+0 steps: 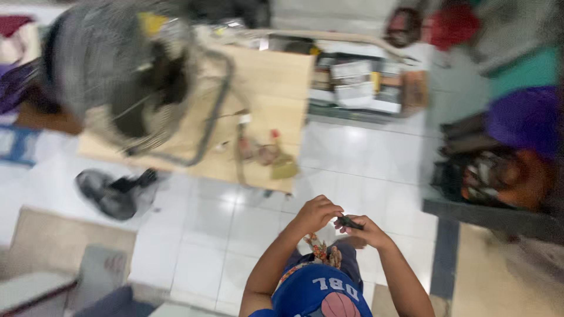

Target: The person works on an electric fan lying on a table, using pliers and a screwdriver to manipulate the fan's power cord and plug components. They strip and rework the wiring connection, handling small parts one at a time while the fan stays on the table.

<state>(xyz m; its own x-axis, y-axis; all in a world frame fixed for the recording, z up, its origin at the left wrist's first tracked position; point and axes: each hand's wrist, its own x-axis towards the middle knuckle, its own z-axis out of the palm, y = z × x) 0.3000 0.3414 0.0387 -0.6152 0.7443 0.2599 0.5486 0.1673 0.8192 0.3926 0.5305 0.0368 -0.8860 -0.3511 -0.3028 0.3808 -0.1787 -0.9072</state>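
Above the white tile floor (364, 158), both hands (341, 220) pinch a small dark object (351, 222); packages too blurred.

Bright even light, glare on floor tiles (352, 147), heavy motion blur throughout.
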